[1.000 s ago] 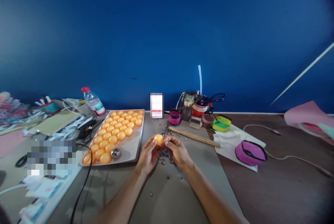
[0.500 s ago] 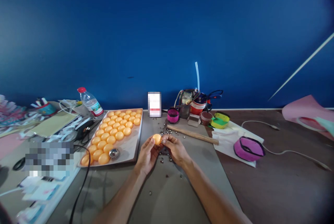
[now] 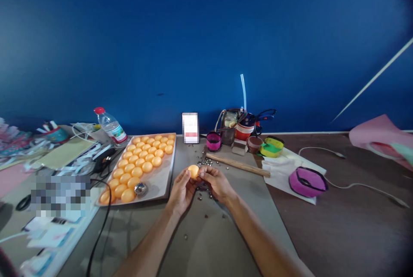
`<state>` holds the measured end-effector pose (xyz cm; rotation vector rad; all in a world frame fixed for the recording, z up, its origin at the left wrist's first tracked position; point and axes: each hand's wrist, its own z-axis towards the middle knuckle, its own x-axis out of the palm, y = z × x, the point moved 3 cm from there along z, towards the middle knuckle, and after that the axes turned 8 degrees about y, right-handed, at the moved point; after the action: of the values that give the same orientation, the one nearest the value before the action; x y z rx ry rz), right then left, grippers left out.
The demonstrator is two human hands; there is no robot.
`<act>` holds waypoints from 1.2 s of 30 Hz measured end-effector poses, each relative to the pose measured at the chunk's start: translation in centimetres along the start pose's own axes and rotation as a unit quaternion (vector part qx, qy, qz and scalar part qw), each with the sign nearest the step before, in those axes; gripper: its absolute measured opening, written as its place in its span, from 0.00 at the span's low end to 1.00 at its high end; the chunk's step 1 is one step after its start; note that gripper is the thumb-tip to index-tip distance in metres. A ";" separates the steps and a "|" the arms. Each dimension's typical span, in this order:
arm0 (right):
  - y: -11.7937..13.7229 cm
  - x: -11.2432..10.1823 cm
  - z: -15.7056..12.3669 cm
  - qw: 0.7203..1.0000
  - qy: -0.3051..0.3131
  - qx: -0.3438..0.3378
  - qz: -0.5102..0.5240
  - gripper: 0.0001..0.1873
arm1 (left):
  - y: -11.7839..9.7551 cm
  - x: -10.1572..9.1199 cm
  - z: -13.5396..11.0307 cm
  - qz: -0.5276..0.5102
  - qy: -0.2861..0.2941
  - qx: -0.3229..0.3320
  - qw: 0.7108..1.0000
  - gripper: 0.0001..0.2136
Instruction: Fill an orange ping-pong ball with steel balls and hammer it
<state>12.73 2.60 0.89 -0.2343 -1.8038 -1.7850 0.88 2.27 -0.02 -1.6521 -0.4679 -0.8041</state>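
Observation:
An orange ping-pong ball (image 3: 193, 171) is held between the thumb and fingers of my left hand (image 3: 180, 191). My right hand (image 3: 217, 186) is closed in a pinch at the ball's right side; whatever sits between those fingertips is too small and hidden to name. Small shiny metal pieces (image 3: 207, 162) lie scattered on the grey mat behind and beneath both hands. To the left, a shallow white tray (image 3: 160, 181) carries rows of similar orange balls (image 3: 147, 167). One ball with a silver, faceted surface (image 3: 140, 189) rests at the tray's near part.
A wooden stick (image 3: 238, 164) lies behind my right hand. Purple (image 3: 213, 141) and yellow-green (image 3: 272, 146) mesh containers stand at the back, another purple one (image 3: 307, 181) at right. A bottle (image 3: 112, 128) leans beyond the tray; a black cable (image 3: 102, 232) crosses its near left corner.
Almost nothing differs. Both hands keep the same hold at the ball, and the whole view has shifted very slightly.

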 end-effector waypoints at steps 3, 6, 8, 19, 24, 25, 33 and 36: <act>-0.1 -0.1 0.0 1.000 -0.003 0.001 -0.005 0.16 | 0.1 -0.1 0.0 0.002 -0.001 -0.002 1.000 0.11; -0.2 -0.2 0.0 1.000 -0.004 0.005 -0.002 0.16 | 0.2 -0.2 0.1 0.007 0.003 0.002 1.000 0.11; -0.2 -0.2 0.0 1.000 -0.001 0.008 -0.002 0.15 | 0.2 -0.3 0.1 0.008 0.004 0.004 1.000 0.11; -0.8 -0.6 0.2 1.000 0.024 -0.003 0.012 0.11 | 0.1 0.1 0.0 0.009 -0.007 -0.001 1.000 0.11; -0.9 -0.8 0.2 0.999 0.036 -0.005 -0.001 0.11 | 0.1 0.0 0.0 0.013 -0.005 0.001 1.000 0.10; -0.9 -0.8 0.1 0.999 0.038 -0.004 -0.004 0.11 | 0.2 0.0 0.0 0.015 -0.005 0.002 1.000 0.10; -0.9 -0.8 0.2 0.999 0.035 0.012 0.011 0.11 | 0.3 0.0 0.1 0.033 -0.005 0.001 0.999 0.13; -0.9 -0.8 0.2 0.999 0.029 0.026 0.018 0.10 | 0.4 -0.2 0.1 0.039 0.005 0.008 0.999 0.11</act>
<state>12.87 2.88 -0.28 -0.1907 -1.7914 -1.7001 1.06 2.30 -0.41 -1.6418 -0.3995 -0.7485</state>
